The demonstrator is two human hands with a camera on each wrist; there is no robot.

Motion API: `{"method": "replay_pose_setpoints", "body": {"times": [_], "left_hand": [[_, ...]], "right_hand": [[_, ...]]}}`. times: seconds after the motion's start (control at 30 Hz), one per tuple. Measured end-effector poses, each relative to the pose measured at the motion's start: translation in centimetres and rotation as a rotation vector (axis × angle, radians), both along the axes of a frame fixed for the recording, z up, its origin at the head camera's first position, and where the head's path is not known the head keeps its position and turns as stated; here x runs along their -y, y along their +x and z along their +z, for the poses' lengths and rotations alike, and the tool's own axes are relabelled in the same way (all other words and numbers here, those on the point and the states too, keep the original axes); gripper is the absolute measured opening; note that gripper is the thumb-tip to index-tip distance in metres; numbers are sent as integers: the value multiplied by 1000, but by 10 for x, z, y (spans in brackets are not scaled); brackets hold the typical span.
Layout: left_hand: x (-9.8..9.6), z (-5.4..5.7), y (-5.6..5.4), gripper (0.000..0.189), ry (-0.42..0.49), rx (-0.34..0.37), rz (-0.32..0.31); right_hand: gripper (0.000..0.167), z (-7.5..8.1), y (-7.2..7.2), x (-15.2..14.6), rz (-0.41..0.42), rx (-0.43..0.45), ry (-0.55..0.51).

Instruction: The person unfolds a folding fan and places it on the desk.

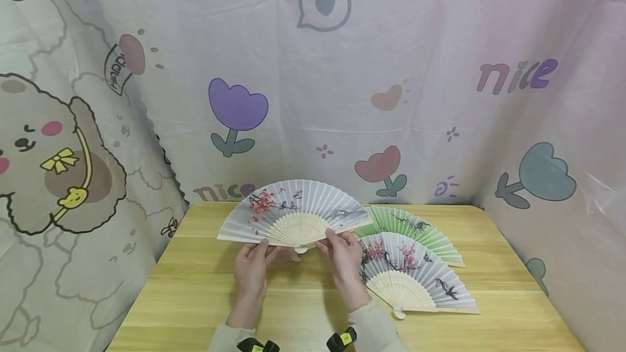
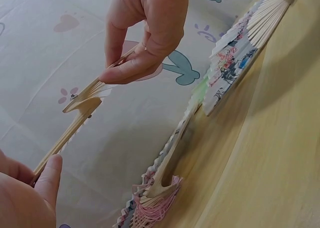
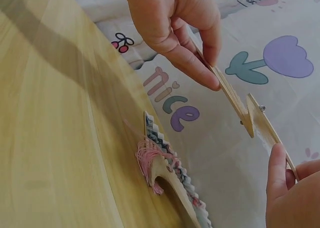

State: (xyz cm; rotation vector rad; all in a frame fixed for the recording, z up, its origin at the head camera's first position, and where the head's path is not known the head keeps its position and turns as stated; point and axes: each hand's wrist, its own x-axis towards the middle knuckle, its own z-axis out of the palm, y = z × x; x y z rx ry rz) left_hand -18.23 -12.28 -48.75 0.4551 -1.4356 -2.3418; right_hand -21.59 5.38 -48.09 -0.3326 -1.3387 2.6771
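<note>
A spread folding fan (image 1: 308, 200), pale grey with red blossoms and bamboo ribs, is raised over the table, its pivot end towards me. My left hand (image 1: 250, 270) pinches one outer rib, thumb in front. On the other outer rib my right hand (image 1: 346, 259) has the same kind of pinch. Both wrist views show the held fan edge-on, the two end ribs crossing at the pivot. Below it another fan with a pink tassel (image 2: 159, 208) lies on the table; in the head view the raised fan mostly hides it.
Right of my hands a grey blossom fan (image 1: 440, 281) lies spread, overlapping a green fan (image 1: 440, 240) behind it. All rest on a wooden table (image 1: 171, 287). A printed cloth (image 1: 318, 69) hangs behind the table and along both sides.
</note>
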Motion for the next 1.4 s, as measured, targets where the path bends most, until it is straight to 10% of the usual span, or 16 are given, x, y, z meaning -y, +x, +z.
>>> {"method": "replay_pose_setpoints", "body": {"times": [1.4], "left_hand": [[33,-49,56,43,-161,259,-213]], "right_hand": [[14,-57,55,2,124,149,159]]}}
